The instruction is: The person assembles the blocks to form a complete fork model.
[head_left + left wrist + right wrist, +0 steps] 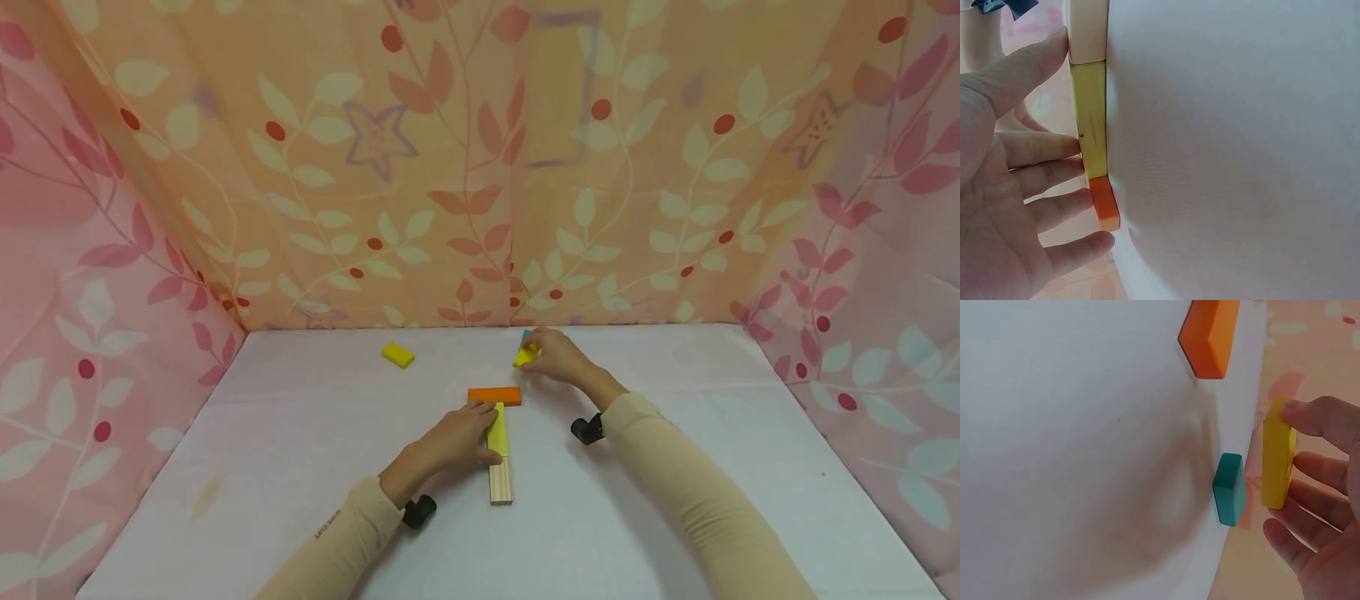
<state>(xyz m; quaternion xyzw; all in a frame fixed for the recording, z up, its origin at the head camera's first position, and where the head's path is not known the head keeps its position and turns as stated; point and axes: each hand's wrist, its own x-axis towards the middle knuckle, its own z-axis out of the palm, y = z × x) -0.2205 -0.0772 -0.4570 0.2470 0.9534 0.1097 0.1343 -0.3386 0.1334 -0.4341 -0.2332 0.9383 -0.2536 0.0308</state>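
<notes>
On the white cloth, an orange block lies crosswise at the far end of a yellow-green block, with a plain wooden block in line on the near side. My left hand rests over this row. In the left wrist view its fairly straight fingers touch the yellow-green and orange blocks, and the thumb lies at the wooden one. Farther back, my right hand pinches a yellow block between thumb and fingers, raised above the cloth. A teal block lies close by, mostly covered by that hand in the head view.
Another yellow block lies alone toward the back left of the white-covered table. Patterned cloth hangs along the back and both sides. A dark wrist camera sticks out under the right sleeve.
</notes>
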